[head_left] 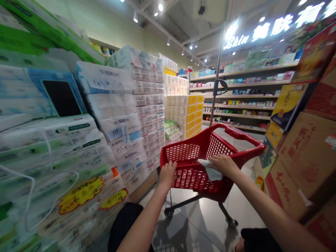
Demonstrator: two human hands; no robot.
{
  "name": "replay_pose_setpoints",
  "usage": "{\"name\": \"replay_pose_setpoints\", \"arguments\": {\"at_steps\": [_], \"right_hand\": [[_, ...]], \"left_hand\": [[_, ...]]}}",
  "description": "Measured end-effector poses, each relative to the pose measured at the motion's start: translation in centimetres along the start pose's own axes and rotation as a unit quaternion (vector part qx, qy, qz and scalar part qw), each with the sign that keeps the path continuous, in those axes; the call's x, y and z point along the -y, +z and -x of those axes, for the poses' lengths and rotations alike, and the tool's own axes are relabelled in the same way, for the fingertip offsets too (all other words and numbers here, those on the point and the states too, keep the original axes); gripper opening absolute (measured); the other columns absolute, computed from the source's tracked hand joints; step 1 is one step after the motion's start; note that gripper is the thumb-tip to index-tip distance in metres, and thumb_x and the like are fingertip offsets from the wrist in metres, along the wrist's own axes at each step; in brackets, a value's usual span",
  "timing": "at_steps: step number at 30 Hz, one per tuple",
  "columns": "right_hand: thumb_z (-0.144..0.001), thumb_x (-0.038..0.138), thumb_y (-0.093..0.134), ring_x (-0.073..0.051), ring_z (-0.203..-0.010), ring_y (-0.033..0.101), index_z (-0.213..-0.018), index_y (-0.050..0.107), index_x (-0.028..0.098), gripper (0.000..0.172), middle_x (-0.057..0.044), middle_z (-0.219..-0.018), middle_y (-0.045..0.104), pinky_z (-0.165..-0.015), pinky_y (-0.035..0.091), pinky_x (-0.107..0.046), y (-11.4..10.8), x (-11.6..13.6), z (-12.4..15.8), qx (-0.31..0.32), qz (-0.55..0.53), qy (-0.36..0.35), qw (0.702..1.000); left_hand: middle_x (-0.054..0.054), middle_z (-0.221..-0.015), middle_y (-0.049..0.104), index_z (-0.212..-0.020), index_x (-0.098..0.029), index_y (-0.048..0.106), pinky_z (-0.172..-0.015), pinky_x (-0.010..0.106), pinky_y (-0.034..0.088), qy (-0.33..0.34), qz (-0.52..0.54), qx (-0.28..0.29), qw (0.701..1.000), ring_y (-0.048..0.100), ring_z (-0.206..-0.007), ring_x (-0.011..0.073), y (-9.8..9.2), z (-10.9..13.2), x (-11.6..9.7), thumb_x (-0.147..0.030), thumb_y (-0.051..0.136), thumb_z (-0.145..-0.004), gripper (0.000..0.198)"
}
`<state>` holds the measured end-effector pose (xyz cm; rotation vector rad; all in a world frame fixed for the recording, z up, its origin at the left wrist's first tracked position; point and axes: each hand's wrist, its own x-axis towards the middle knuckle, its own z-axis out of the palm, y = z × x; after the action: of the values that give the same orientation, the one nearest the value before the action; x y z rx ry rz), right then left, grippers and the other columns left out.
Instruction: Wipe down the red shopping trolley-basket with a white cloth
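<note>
A red plastic shopping cart (220, 194) with perforated sides stands side-on in front of me. My left hand (168, 174) is closed over the top rim at the basket's left end. A pale, light-blue cloth (214, 173) hangs from under my right hand (222, 164), which presses it against the near rim of the basket. The right fingers are bent over the cloth and the rim, so their tips are partly hidden. The cart's handle arches up at the right, beyond my right hand.
Stacked tissue packs (112, 105) rise along the left, with a dark-screened phone (62, 98) and a white cable (33, 196) on them. Cardboard boxes (301, 150) line the right. Behind the cart stand a metal pole (217, 70) and stocked shelves (244, 99).
</note>
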<state>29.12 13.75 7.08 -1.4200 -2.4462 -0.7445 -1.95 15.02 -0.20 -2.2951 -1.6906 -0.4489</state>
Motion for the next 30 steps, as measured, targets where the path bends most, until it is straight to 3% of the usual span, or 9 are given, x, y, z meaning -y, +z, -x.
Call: {"name": "replay_pose_setpoints", "arguments": {"at_steps": [4, 6, 8, 13, 17, 20, 23, 28, 30], "right_hand": [[-0.094, 0.031, 0.049, -0.021, -0.087, 0.059, -0.098, 0.065, 0.021, 0.019, -0.006, -0.090, 0.068, -0.084, 0.041, -0.036, 2.5, 5.5, -0.7, -0.078, -0.053, 0.024, 0.995], [-0.095, 0.026, 0.045, -0.024, -0.108, 0.055, -0.114, 0.062, 0.023, 0.026, -0.008, -0.110, 0.066, -0.101, 0.035, -0.043, 3.9, 8.7, -0.5, -0.151, -0.100, 0.060, 0.982], [-0.096, 0.022, 0.038, -0.025, -0.128, 0.043, -0.135, 0.049, 0.026, 0.041, -0.006, -0.132, 0.057, -0.111, 0.025, -0.049, 5.2, 11.6, 0.1, -0.203, -0.149, 0.098, 0.963], [-0.097, 0.021, 0.030, -0.024, -0.143, 0.021, -0.149, 0.028, 0.030, 0.053, -0.004, -0.152, 0.033, -0.114, 0.023, -0.052, 7.1, 17.2, 2.0, -0.239, -0.298, 0.163, 0.910], [-0.099, 0.029, 0.027, -0.024, -0.146, 0.011, -0.152, 0.017, 0.031, 0.054, -0.004, -0.157, 0.020, -0.116, 0.018, -0.053, 7.6, 19.6, 2.9, -0.251, -0.395, 0.240, 0.851], [-0.098, 0.039, 0.028, -0.027, -0.146, 0.007, -0.153, 0.010, 0.026, 0.059, -0.008, -0.159, 0.010, -0.115, 0.014, -0.056, 7.5, 19.8, 2.2, -0.300, -0.411, 0.346, 0.788], [-0.097, 0.046, 0.029, -0.030, -0.145, 0.007, -0.153, 0.010, 0.023, 0.063, -0.012, -0.158, 0.009, -0.114, 0.009, -0.059, 7.2, 18.1, 0.8, -0.333, -0.387, 0.442, 0.738], [-0.093, 0.054, 0.028, -0.033, -0.143, 0.011, -0.150, 0.019, 0.019, 0.068, -0.016, -0.156, 0.016, -0.114, 0.008, -0.056, 7.0, 11.1, -0.3, -0.343, -0.381, 0.527, 0.678], [-0.091, 0.057, 0.029, -0.034, -0.143, 0.010, -0.151, 0.015, 0.014, 0.075, -0.019, -0.155, 0.016, -0.114, 0.006, -0.055, 7.0, 7.9, -0.2, -0.341, -0.388, 0.545, 0.660]], "left_hand": [[0.007, -0.115, 0.052, -0.127, -0.025, 0.043, -0.082, 0.033, 0.041, 0.000, 0.004, 0.002, 1.000, 0.051, -0.099, 0.0231, -0.6, 0.6, -1.2, -0.029, 0.071, -0.077, 0.057], [0.007, -0.110, 0.053, -0.126, -0.025, 0.045, -0.081, 0.033, 0.043, -0.001, 0.015, 0.004, 1.000, 0.052, -0.096, 0.0228, -0.9, 0.9, -2.0, -0.032, 0.069, -0.079, 0.053], [0.007, -0.106, 0.054, -0.125, -0.024, 0.047, -0.079, 0.033, 0.044, 0.000, 0.027, 0.013, 1.000, 0.054, -0.094, 0.0230, -1.2, 1.2, -2.8, -0.034, 0.068, -0.080, 0.051], [0.011, -0.109, 0.053, -0.111, -0.015, 0.057, -0.077, 0.033, 0.046, 0.010, 0.024, 0.064, 0.998, 0.054, -0.095, 0.0236, -2.2, 1.9, -4.8, -0.021, 0.060, -0.082, 0.031], [0.011, -0.110, 0.054, -0.112, -0.015, 0.055, -0.077, 0.032, 0.046, 0.018, 0.040, 0.072, 0.996, 0.055, -0.096, 0.0224, -3.0, 2.7, -6.2, -0.013, 0.050, -0.084, 0.028], [0.010, -0.110, 0.055, -0.116, -0.018, 0.049, -0.079, 0.031, 0.047, 0.028, 0.062, 0.052, 0.996, 0.056, -0.098, 0.0215, -3.3, 3.6, -7.1, -0.012, 0.047, -0.086, 0.030], [0.008, -0.108, 0.059, -0.115, -0.019, 0.046, -0.079, 0.031, 0.048, 0.049, 0.082, 0.054, 0.994, 0.060, -0.096, 0.0219, -3.3, 4.3, -8.0, -0.017, 0.055, -0.083, 0.033], [0.007, -0.100, 0.065, -0.114, -0.020, 0.046, -0.071, 0.032, 0.050, 0.113, 0.084, 0.097, 0.985, 0.067, -0.087, 0.0236, -4.0, 4.3, -8.6, -0.034, 0.054, -0.089, 0.029], [0.006, -0.098, 0.067, -0.115, -0.022, 0.046, -0.070, 0.032, 0.051, 0.139, 0.083, 0.115, 0.980, 0.068, -0.085, 0.0249, -4.6, 4.2, -8.9, -0.041, 0.051, -0.090, 0.032]]}}
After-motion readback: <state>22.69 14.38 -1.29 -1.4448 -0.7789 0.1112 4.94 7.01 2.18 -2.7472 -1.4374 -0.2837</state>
